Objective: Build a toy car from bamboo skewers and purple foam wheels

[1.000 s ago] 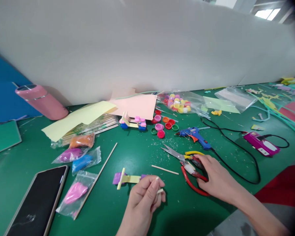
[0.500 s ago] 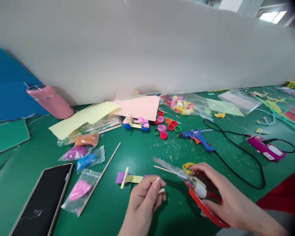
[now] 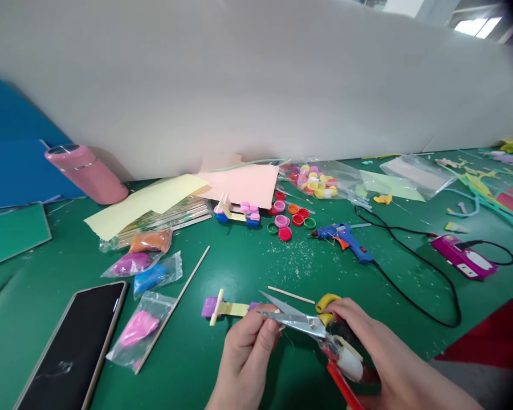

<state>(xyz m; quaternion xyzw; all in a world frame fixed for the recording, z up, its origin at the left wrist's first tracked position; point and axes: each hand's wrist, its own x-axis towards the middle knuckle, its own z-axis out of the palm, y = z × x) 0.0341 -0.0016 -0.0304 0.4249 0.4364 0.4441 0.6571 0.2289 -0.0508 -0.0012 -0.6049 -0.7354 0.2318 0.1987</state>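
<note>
My right hand (image 3: 380,347) is closed round the red and yellow handles of a pair of scissors (image 3: 301,323). Their blades are parted and reach left to the fingertips of my left hand (image 3: 250,347). That hand pinches a small pale piece (image 3: 279,319), mostly hidden by the fingers and blades, so its kind is unclear. Just behind my left hand lies a purple and pale-yellow craft piece (image 3: 233,309) with a pale crossbar. A short thin wooden stick (image 3: 291,294) rests on the table beyond the blades.
A phone (image 3: 74,347), bags of coloured clay (image 3: 139,330) and a long stick (image 3: 175,307) lie to the left. Behind are a small built model (image 3: 237,213) and bottle caps (image 3: 284,233). A blue glue gun (image 3: 342,238) with a black cord lies on the right of the green table (image 3: 222,267).
The scissors have moved left and down, and their blades have spread apart around the piece at my left fingertips. The short wooden stick behind them is now fully visible.
</note>
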